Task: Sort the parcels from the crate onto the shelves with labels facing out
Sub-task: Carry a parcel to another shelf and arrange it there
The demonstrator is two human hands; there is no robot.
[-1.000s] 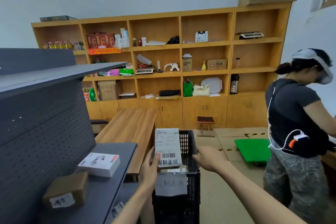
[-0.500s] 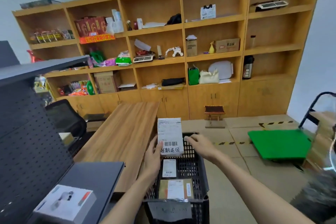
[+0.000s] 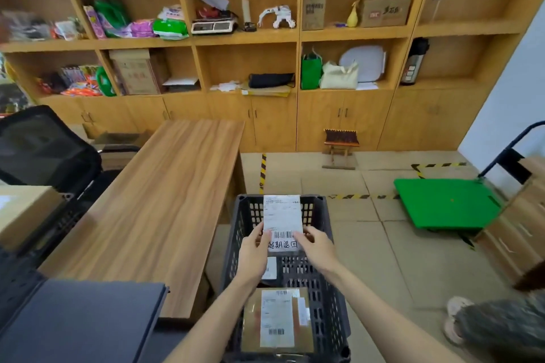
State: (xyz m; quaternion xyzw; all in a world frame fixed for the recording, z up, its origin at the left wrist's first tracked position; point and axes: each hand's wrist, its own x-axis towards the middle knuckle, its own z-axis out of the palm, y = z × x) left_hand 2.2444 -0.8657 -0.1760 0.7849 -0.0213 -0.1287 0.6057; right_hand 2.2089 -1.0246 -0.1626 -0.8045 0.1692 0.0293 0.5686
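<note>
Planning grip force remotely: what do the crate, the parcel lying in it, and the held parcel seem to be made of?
Crate: dark rigid plastic, going by the moulded lattice walls. Lying parcel: brown corrugated cardboard, matte, with a white paper label. Held parcel: only its white paper label face shows between the left hand and right hand; the body is unclear.

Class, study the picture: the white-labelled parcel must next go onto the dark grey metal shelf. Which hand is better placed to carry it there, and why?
The left hand. It already grips the white-labelled parcel on the side nearer the dark grey metal shelf, which lies to the left. The right hand would probably have to cross over the black plastic crate.
</note>
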